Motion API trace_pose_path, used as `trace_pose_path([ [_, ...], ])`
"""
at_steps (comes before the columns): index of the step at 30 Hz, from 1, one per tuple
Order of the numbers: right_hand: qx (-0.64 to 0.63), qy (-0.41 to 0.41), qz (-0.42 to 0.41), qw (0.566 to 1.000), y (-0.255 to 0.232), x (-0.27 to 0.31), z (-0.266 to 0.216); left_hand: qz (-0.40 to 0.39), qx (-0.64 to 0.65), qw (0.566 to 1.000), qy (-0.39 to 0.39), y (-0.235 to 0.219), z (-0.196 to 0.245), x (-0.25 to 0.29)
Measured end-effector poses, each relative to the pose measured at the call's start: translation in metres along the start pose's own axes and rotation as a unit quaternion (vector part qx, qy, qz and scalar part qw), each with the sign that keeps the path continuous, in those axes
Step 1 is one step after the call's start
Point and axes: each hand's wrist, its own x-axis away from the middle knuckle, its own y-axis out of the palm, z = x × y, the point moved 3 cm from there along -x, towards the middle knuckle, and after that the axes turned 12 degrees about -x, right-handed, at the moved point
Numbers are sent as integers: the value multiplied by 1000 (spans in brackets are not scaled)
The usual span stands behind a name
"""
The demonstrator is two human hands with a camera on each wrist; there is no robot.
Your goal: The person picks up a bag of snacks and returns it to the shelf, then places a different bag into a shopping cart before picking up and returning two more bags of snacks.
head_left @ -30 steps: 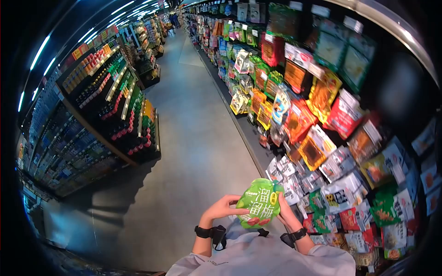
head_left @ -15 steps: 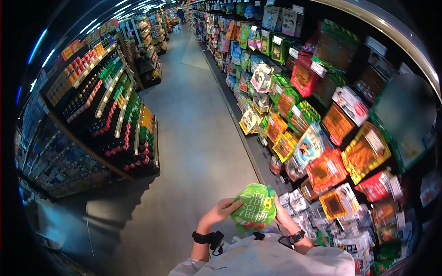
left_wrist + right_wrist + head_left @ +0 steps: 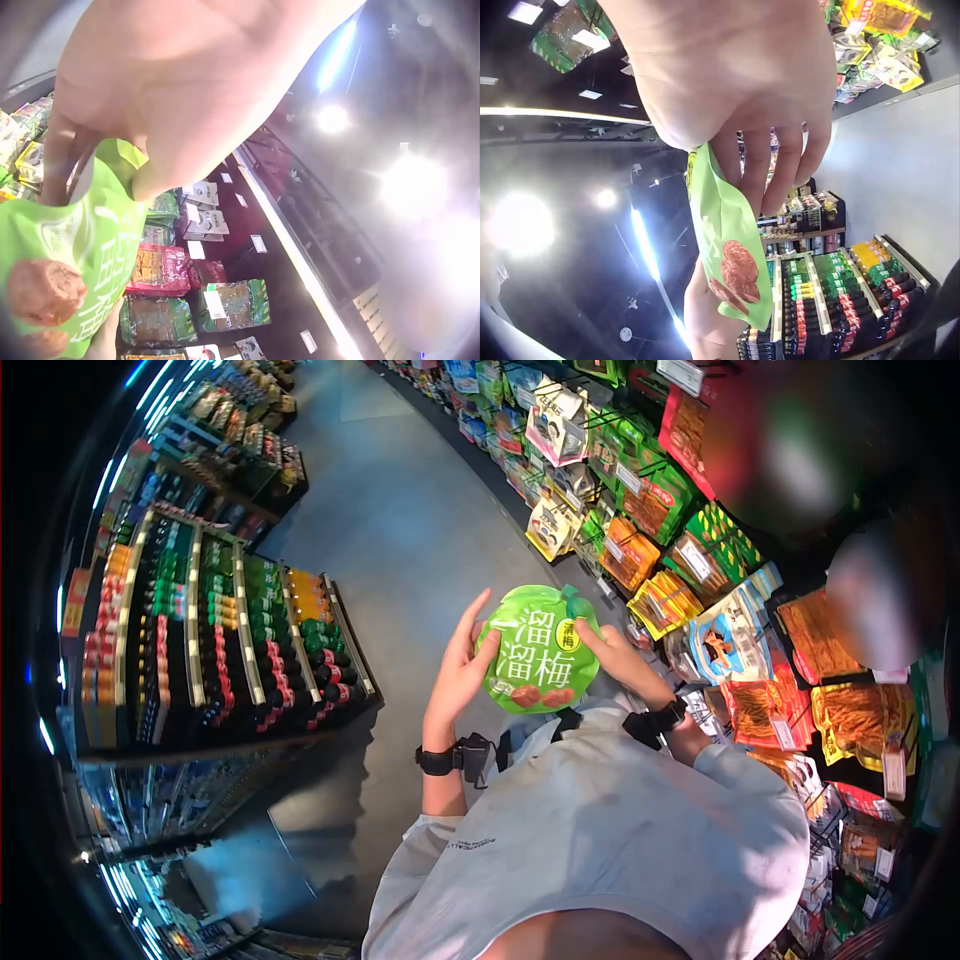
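A rounded green snack pouch (image 3: 540, 650) with large white characters and reddish fruit pictures is held upright before the chest. The left hand (image 3: 462, 665) pinches its left edge, thumb on the front and index finger raised. At the upper right edge the right hand (image 3: 625, 660) grips it, thumb on the front. In the left wrist view the left hand (image 3: 165, 82) has fingers behind the pouch (image 3: 112, 225). The right wrist view shows the right hand (image 3: 742, 90) with its fingers behind the pouch (image 3: 731, 240).
Hanging bags of snacks (image 3: 665, 600) line the wall on the right. A shelf of bottles (image 3: 215, 630) stands on the left, with more shelves (image 3: 235, 435) beyond. Grey floor (image 3: 385, 490) runs between them.
The head view has tilted down and turned, so the bottle shelf looks nearer. The pouch and both hands appear higher in view; the left index finger has lifted from the pouch.
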Motion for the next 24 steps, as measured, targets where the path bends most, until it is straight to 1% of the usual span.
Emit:
trace_pose_path([
  [1, -18, 9, -7, 1000, 2, -15, -5, -5, 7, 1000, 9, -9, 5, -18],
  [2, -33, 14, -14, 999, 4, -32, -11, 54, 20, 996, 64, -11, 14, -35],
  [3, -47, 17, -22, 999, 5, -52, -17, 25, -41, 996, 78, -23, 5, -57],
  [4, -60, -13, -34, 998, 6, -69, -22, -4, -103, 990, 93, -37, -9, -77],
  [5, -72, 8, -24, 997, 7, -92, -18, -34, -163, 980, 106, -51, -24, -98],
  [6, -82, 30, -12, 996, 9, -116, -14, -25, -140, 986, 84, -60, -25, -117],
  [7, -91, 50, 0, 995, 10, -139, -12, -18, -162, 982, 94, -70, -25, -134],
  [8, -28, 38, -7, 999, 9, -157, -14, -10, -185, 977, 106, -81, -26, -152],
  [9, 1, 17, -4, 1000, 14, -176, -23, -1, -207, 971, 120, -96, -27, -171],
  [10, 32, -5, -1, 999, 21, -197, -33, -27, -198, 976, 91, -112, -36, -192],
  [11, 62, -29, -1, 998, 30, -218, -39, -32, -241, 964, 105, -127, -40, -213],
  [13, 64, -14, 26, 997, 52, -261, -43, -41, -327, 935, 131, -162, -45, -249],
  [14, 72, -13, 40, 997, 58, -285, -50, -45, -385, 911, 143, -178, -54, -265],
  [15, 86, -18, 54, 995, 62, -309, -65, -24, -394, 902, 175, -193, -52, -276],
  [16, 74, 1, 60, 995, 68, -330, -77, -13, -411, 890, 198, -211, -51, -289],
  [17, 59, 19, 64, 996, 77, -352, -84, -14, -357, 909, 215, -228, -52, -303],
  [19, 13, -32, 58, 998, 97, -389, -109, -38, -359, 912, 193, -259, -43, -334],
  [20, 40, -41, 45, 997, 99, -408, -112, -34, -361, 908, 210, -272, -48, -351],
  [21, 64, -45, 35, 996, 100, -425, -117, -34, -362, 905, 223, -282, -52, -365],
  [22, 66, -20, 33, 997, 106, -435, -131, -37, -363, 902, 233, -291, -56, -379],
  [23, 39, -39, 44, 998, 106, -450, -124, -55, -351, 908, 222, -298, -61, -392],
  [24, 15, -44, 52, 998, 108, -463, -124, -72, -341, 913, 211, -308, -54, -402],
])
